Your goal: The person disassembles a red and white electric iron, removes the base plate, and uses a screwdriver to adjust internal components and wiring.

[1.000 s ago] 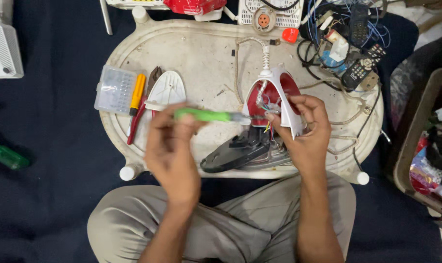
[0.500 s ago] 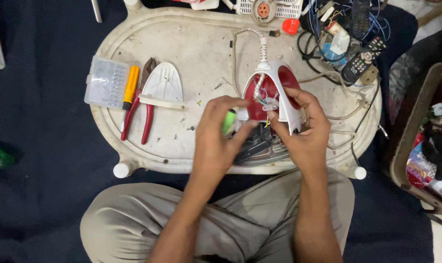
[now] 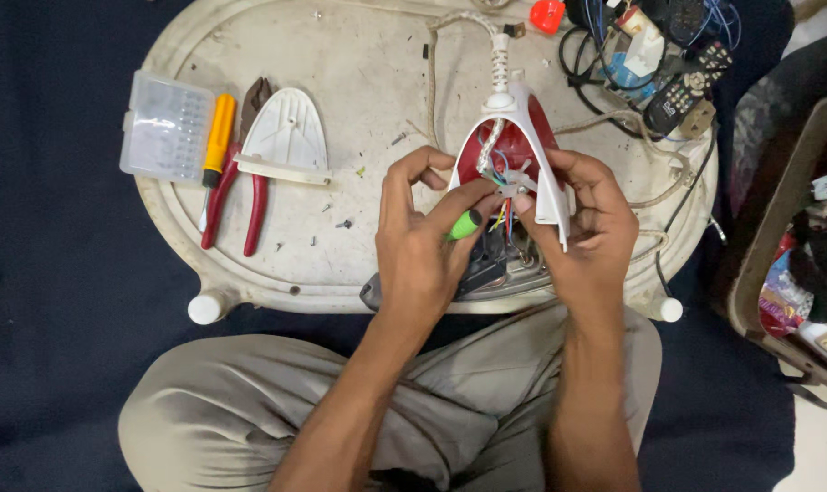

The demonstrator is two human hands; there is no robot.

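scuffed oval table (image 3: 277, 246), glossy red-white iron (image 3: 523, 146)

Iron (image 3: 523, 146) on the tray (image 3: 359, 55) between both hands, pliers (image 3: 236, 196) and parts box (image 3: 163, 128) far left, remote (image 3: 682, 87) right.

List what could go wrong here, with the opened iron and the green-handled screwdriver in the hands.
1. The left hand points the green-handled screwdriver into the iron close to the right hand; a slip might jab its fingers.
2. The tip works among thin coloured wires; it could nick or loosen one.
3. Small screws lie loose on the white tray and may roll off.
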